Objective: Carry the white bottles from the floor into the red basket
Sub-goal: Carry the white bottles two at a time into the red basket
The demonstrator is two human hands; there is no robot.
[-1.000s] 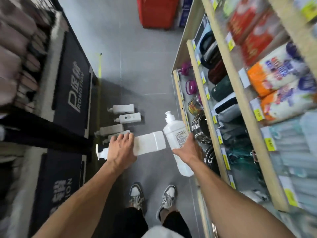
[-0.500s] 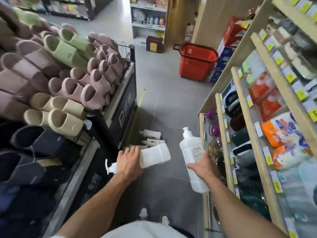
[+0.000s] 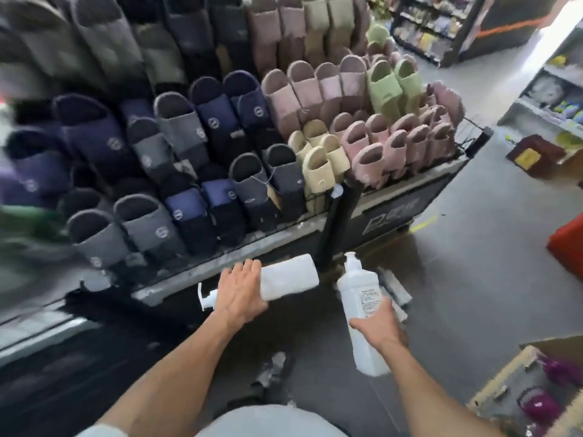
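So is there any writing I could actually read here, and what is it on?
Nothing reads clearly.
Label on the upright bottle in the right hand: print too blurred.
Black panel under the slippers: white marking, blurred.
Slipper badges: too small.

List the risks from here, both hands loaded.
1. Left hand grips the left bottle sideways near its pump end; the body overhangs and could slip.
2. Red basket is barely in view at the right edge, so a drop could miss.
3. Floor bottles lie beyond the right hand holding the right bottle: trip hazard.
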